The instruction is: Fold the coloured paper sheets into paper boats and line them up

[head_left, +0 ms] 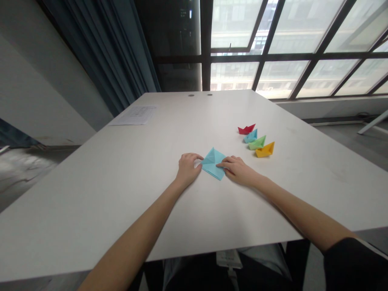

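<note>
A light-blue sheet of origami paper [212,165], folded into a diamond with crease lines, lies on the white table between my hands. My left hand [189,166] pinches its left corner between thumb and fingers. At the right corner, my right hand [238,169] grips the edge, with the index finger lying on top of the paper. To the right and farther back stand folded paper boats in a slanting row: a red boat [246,129], a blue boat [251,136], a green boat [257,143] and a yellow boat [265,150].
A printed sheet [133,115] lies at the table's far left edge. Two round grommets [191,95] sit near the far edge of the table [106,182]. Beyond it are a dark curtain [112,48] and windows. A badge [229,258] hangs at my lap, below the near edge.
</note>
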`<act>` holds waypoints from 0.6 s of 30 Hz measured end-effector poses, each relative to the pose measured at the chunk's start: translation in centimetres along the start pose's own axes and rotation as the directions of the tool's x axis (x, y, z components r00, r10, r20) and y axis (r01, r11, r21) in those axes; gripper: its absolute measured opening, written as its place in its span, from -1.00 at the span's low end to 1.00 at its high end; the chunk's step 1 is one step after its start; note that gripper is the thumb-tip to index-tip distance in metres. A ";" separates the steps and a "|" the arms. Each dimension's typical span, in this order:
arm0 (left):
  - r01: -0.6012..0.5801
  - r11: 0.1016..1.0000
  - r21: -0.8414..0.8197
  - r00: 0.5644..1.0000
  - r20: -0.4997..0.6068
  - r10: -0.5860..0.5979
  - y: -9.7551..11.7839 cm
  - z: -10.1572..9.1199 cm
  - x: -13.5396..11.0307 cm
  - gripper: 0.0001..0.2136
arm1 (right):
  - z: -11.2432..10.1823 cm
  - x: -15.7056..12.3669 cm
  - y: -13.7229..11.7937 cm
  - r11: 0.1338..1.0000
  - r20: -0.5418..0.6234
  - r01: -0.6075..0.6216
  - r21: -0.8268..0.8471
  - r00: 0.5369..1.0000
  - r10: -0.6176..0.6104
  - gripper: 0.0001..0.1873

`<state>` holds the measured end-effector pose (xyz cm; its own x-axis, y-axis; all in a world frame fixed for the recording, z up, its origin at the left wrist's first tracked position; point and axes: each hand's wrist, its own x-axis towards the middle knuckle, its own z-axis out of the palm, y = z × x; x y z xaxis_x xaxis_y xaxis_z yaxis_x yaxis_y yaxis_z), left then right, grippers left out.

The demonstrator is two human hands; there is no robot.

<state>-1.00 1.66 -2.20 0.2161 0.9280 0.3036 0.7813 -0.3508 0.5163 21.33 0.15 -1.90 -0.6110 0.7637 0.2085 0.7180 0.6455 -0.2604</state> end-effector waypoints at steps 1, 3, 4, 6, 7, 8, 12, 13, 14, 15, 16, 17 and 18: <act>-0.009 1.000 -0.007 1.000 -0.005 0.009 0.0 0.0 0.0 -0.81 | 0.0 0.0 0.0 1.000 -0.002 -0.003 0.000 1.000 0.003 -0.64; -0.035 0.999 -0.012 0.999 -0.001 0.035 0.1 0.0 -0.1 -0.82 | 0.1 0.0 0.0 1.000 -0.008 -0.022 0.006 1.000 0.023 -0.63; -0.049 0.999 -0.010 0.999 0.007 0.049 0.2 0.0 -0.1 -0.83 | 0.2 0.1 0.0 0.999 -0.012 -0.037 0.012 0.999 0.037 -0.61; -0.078 0.997 -0.002 0.997 0.020 0.078 0.3 0.0 -0.1 -0.84 | 0.2 0.1 0.0 0.998 -0.018 -0.060 0.029 0.998 0.061 -0.56; -0.093 0.996 0.002 0.995 0.021 0.093 0.3 -0.1 -0.2 -0.84 | 0.2 0.1 0.0 0.997 -0.016 -0.064 0.034 0.998 0.065 -0.54; -0.106 0.994 0.006 0.994 0.018 0.106 0.4 -0.1 -0.2 -0.83 | 0.2 0.1 0.0 0.997 -0.014 -0.062 0.034 0.998 0.063 -0.53; -0.152 0.988 0.035 0.988 0.017 0.152 0.4 0.0 -0.3 -0.80 | 0.1 0.1 0.0 0.999 0.005 -0.030 0.016 1.000 0.030 -0.57; -0.161 0.986 0.043 0.987 0.022 0.160 0.4 0.0 -0.3 -0.79 | 0.1 0.1 0.0 1.000 0.007 -0.023 0.015 1.000 0.023 -0.58; -0.170 0.984 0.048 0.985 0.030 0.168 0.4 0.0 -0.4 -0.79 | 0.1 0.1 0.0 1.000 0.009 -0.019 0.016 1.000 0.018 -0.59; -0.179 0.983 0.052 0.984 0.038 0.177 0.5 -0.1 -0.4 -0.78 | 0.0 0.1 -0.1 1.000 0.009 -0.017 0.017 1.000 0.016 -0.60; -0.190 0.980 0.057 0.981 0.047 0.187 0.5 -0.1 -0.4 -0.77 | 0.0 0.1 -0.1 1.000 0.008 -0.017 0.017 1.000 0.017 -0.61; -0.206 0.976 0.066 0.978 0.056 0.203 0.6 -0.2 -0.5 -0.77 | 0.0 0.0 -0.1 1.000 0.007 -0.019 0.014 1.000 0.018 -0.62; -0.228 0.970 0.080 0.973 0.064 0.223 0.7 -0.2 -0.5 -0.77 | 0.0 0.0 -0.1 1.000 0.008 -0.019 0.009 1.000 0.018 -0.62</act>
<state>-0.72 0.91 -1.83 0.4217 0.8324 0.3595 0.7559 -0.5417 0.3677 21.23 0.08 -1.86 -0.6001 0.7754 0.1965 0.7260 0.6311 -0.2731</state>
